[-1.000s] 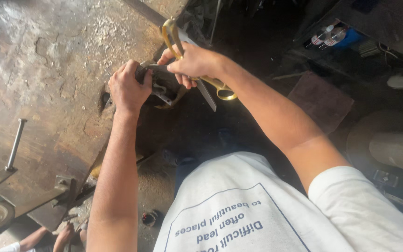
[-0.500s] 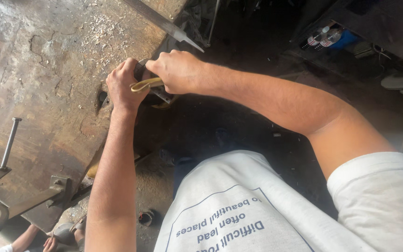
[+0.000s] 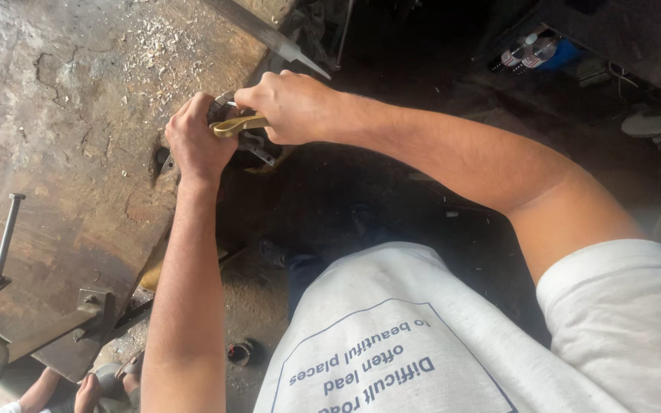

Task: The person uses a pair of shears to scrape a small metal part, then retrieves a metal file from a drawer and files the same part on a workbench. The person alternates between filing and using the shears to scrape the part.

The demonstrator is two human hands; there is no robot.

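The right hand (image 3: 292,107) is closing its grip fully around a brass-coloured curved metal handle (image 3: 237,126), which is protruding from the fist toward 9 o'clock. The left hand (image 3: 196,141) is clenching a dark metal piece (image 3: 258,147) at the edge of the worn, rusty metal bench (image 3: 63,130); the handle is touching its knuckles. Compared with half a second ago, both hands are staying clamped in place, the handle lying almost unchanged between them.
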